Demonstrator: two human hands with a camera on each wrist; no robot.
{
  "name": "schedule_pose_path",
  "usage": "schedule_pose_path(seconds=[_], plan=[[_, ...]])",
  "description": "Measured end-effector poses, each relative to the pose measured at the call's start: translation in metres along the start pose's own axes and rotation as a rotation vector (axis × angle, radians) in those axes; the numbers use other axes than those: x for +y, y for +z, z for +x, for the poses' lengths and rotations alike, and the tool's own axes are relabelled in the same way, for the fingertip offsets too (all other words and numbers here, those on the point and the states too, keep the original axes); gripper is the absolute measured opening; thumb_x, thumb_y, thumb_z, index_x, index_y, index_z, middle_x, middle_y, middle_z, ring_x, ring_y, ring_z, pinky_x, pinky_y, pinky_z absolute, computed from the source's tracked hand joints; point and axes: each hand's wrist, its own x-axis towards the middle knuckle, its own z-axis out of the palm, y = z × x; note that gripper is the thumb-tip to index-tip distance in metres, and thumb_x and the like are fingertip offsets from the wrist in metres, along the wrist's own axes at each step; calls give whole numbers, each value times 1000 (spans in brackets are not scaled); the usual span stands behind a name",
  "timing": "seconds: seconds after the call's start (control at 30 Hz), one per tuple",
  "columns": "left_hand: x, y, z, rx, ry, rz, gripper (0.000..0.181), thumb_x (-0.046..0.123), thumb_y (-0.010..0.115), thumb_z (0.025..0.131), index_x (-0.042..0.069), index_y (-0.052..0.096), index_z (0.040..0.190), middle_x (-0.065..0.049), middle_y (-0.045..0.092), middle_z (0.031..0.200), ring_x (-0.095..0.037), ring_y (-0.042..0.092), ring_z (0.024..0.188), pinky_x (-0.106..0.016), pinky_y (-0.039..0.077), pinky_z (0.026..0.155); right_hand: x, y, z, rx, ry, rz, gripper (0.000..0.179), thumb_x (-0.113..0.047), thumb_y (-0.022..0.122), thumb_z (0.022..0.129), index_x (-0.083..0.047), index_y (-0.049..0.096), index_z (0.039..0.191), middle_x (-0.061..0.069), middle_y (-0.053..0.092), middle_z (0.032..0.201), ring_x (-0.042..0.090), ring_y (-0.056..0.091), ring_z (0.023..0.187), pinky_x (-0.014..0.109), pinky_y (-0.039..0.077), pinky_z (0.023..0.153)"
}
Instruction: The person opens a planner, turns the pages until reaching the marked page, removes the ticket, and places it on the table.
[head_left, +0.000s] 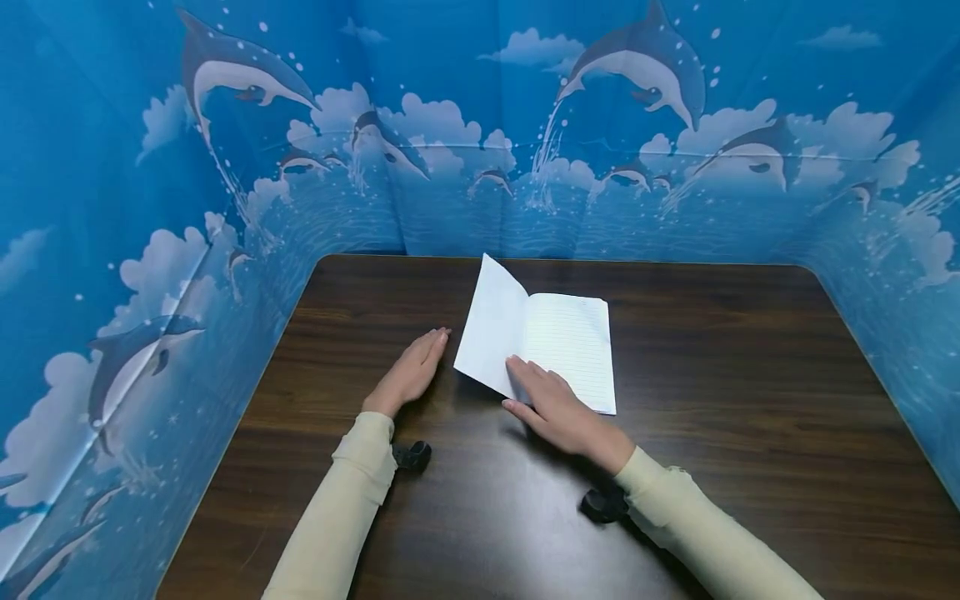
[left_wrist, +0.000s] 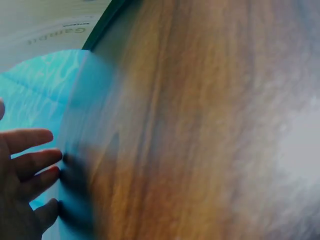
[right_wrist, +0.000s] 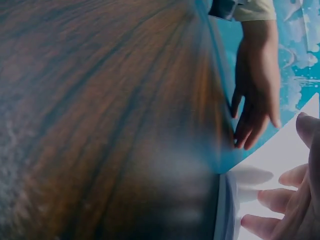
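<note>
A notebook lies open on the table, its ruled right page (head_left: 573, 346) flat and its blank white left leaf (head_left: 491, 325) raised at a slant. My right hand (head_left: 555, 408) is over the notebook's lower edge near the fold, with fingers extended and fingertips against the leaf. The left hand (head_left: 408, 375) is just left of the notebook over the table, its fingers stretched out and holding nothing. In the left wrist view, the raised cover (left_wrist: 45, 40) shows its pale outer side with faint lettering and a dark green edge.
The dark wood-grain table (head_left: 750, 400) spreads around the notebook. A blue curtain (head_left: 465, 208) printed with dolphins and clouds stands along its back and sides. Black wrist cameras sit below both wrists, one (head_left: 412, 456) on the left and another (head_left: 602, 505) on the right.
</note>
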Motion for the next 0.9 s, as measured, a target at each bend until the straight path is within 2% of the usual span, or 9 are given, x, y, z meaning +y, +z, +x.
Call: schedule_pose_path(seconds=[0.17, 0.3, 0.4, 0.53, 0.73, 0.9], plan=[[-5, -6, -4, 54, -73, -23, 75, 56, 13, 112, 4, 30, 164, -19, 27, 172, -39, 20, 161, -57, 17, 131, 0, 3, -1, -60, -8, -119, 68, -51, 44, 110, -18, 26, 167, 7, 20, 175, 36, 19, 163, 61, 24, 127], [-11, -7, -8, 70, -94, -30, 76, 57, 15, 112, 4, 29, 165, -18, 26, 172, -37, 18, 162, -57, 17, 131, 0, 5, -3, -96, -17, -191, 67, -51, 44, 110, -20, 27, 167, 7, 18, 176, 37, 16, 163, 62, 26, 125], [-12, -8, -7, 64, -85, -3, 74, 56, 19, 112, 6, 27, 165, -18, 25, 173, -37, 17, 162, -58, 18, 131, 0, 6, -2, -96, -33, -234, 66, -50, 45, 110, -19, 31, 166, 9, 20, 175, 39, 17, 163, 63, 28, 124], [-13, -5, -7, 55, -64, 81, 69, 50, 28, 113, 7, 26, 166, -17, 23, 173, -36, 16, 163, -58, 17, 131, -1, 8, -1, -99, -38, -276, 64, -50, 45, 110, -19, 33, 165, 9, 22, 175, 39, 16, 163, 63, 28, 124], [-17, -2, -9, 6, -27, 181, 65, 42, 38, 113, 9, 23, 167, -14, 15, 176, -33, 8, 165, -56, 7, 133, -2, 10, -2, -103, -35, -301, 65, -49, 46, 110, -17, 33, 165, 11, 21, 175, 40, 15, 163, 64, 28, 123], [-20, 0, -13, -26, 1, 229, 65, 37, 41, 113, 9, 19, 168, -16, 8, 177, -35, 4, 165, -57, 5, 133, -1, 11, -2, -109, -34, -302, 66, -49, 48, 109, -18, 33, 165, 10, 20, 175, 39, 14, 163, 64, 27, 124]])
